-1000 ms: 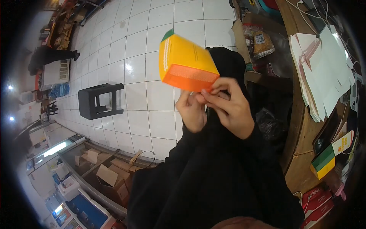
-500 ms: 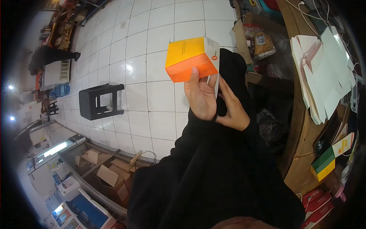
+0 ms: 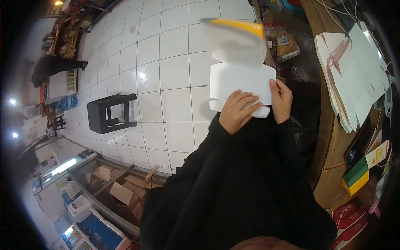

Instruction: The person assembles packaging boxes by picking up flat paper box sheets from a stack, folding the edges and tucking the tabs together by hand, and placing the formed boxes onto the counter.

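Note:
A carton (image 3: pixel 241 79) is opened out in front of me, its plain white inside facing up. Its far panel is smeared by motion and shows a yellow and dark printed edge. My left hand (image 3: pixel 239 111) lies over the near part, fingers across the white card and the thumb hidden, closed on it. At the carton's right edge, my right hand (image 3: pixel 281 101) pinches the card, thumb on top and the other fingers bent at the side. Small flaps stick out along the left side and near end.
Flat white card sheets (image 3: pixel 354 79) are stacked on the wooden table (image 3: pixel 329 146) at right. A green and yellow box (image 3: pixel 356 179) lies nearer. A black stool (image 3: pixel 111 112) stands on the tiled floor. Opened cardboard boxes (image 3: pixel 121 192) fill a case at lower left. A person (image 3: pixel 58 68) is far left.
The carton was a folded yellow and orange box held up in both hands; now it is spread out with its white inside showing. My hands have moved apart, the right one further right.

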{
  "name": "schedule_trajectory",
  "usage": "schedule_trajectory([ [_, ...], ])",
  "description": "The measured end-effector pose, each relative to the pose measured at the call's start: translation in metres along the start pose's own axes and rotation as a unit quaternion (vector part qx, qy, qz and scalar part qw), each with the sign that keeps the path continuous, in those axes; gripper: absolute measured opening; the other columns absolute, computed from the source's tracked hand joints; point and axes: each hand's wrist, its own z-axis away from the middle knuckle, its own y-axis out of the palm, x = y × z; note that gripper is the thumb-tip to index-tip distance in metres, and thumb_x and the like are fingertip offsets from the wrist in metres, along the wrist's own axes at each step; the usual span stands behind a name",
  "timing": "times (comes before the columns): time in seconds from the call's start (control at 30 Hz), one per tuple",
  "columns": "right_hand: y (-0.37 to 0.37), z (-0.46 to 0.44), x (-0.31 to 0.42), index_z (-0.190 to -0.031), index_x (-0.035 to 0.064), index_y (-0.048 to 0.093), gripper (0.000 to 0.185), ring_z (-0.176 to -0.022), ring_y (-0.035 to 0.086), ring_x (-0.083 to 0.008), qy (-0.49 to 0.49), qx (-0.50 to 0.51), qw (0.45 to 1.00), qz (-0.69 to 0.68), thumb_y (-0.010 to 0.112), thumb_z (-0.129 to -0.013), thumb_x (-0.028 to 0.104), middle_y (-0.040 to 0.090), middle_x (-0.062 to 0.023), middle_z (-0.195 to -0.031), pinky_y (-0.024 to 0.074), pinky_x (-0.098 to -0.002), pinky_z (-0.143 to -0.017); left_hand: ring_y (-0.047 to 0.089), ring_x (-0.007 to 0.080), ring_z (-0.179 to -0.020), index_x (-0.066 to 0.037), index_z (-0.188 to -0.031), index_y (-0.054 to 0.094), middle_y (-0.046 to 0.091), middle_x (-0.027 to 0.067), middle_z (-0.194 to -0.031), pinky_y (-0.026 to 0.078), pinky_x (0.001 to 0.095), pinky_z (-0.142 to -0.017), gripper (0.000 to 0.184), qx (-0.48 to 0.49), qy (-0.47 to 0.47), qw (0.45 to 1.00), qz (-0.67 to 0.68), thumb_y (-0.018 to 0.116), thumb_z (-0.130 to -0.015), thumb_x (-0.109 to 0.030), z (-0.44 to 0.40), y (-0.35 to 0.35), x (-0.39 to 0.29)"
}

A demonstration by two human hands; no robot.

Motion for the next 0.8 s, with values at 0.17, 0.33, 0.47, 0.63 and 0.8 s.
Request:
schedule_trajectory([
  [0.17,0.001,0.004,0.033,-0.088,-0.0033,0.059,0.016,-0.059,0.056,-0.0096,0.125,0.134,0.952,-0.243,0.054,-0.085,0.012,0.061,-0.0076,-0.074,0.0467,-0.0218,-0.053,0.048,0.0243,-0.062,-0.004,-0.076,0.060,0.051,0.0070,-0.065,0.038,0.0322,-0.055,0.005,-0.205,-0.163,0.964,0.038,0.062,-0.073,-0.008,-0.002,0.029,-0.006],
  [0.33,-0.023,-0.001,0.018,-0.096,-0.0033,0.058,0.018,-0.068,0.059,-0.0108,0.071,0.154,0.982,-0.089,0.057,-0.082,0.009,0.061,-0.0091,-0.082,0.0486,-0.0214,-0.060,0.047,0.0128,-0.055,0.001,-0.082,0.058,0.051,0.0086,-0.062,0.036,0.0256,-0.050,0.014,-0.236,-0.373,0.881,0.172,0.055,-0.084,-0.012,-0.001,0.040,-0.001],
  [0.47,-0.017,0.004,0.031,-0.094,-0.0019,0.061,0.022,-0.068,0.059,-0.0117,0.006,0.142,0.989,0.043,0.064,-0.078,0.012,0.062,-0.0102,-0.082,0.0473,-0.0220,-0.060,0.050,0.0059,-0.061,0.003,-0.083,0.058,0.057,0.0049,-0.067,0.040,0.0212,-0.057,0.016,-0.208,-0.414,0.820,0.336,0.057,-0.083,-0.013,0.004,0.030,0.005],
  [0.63,0.001,-0.007,0.016,-0.086,-0.0022,0.064,0.022,-0.062,0.058,-0.0102,-0.016,0.148,0.987,0.055,0.066,-0.073,0.015,0.063,-0.0064,-0.069,0.0439,-0.0220,-0.056,0.053,0.0072,-0.066,0.005,-0.086,0.060,0.060,0.0052,-0.071,0.042,0.0199,-0.061,0.017,-0.158,-0.397,0.840,0.335,0.057,-0.083,-0.013,0.004,0.019,0.001],
  [0.8,-0.015,-0.002,0.031,-0.081,-0.0016,0.064,0.016,-0.061,0.057,-0.0085,-0.033,0.128,0.986,0.100,0.065,-0.071,0.011,0.062,-0.0063,-0.067,0.0425,-0.0218,-0.055,0.058,0.0099,-0.065,0.004,-0.087,0.059,0.062,0.0084,-0.070,0.046,0.0224,-0.061,0.014,-0.149,-0.408,0.816,0.381,0.059,-0.081,-0.008,0.008,0.023,-0.007],
])
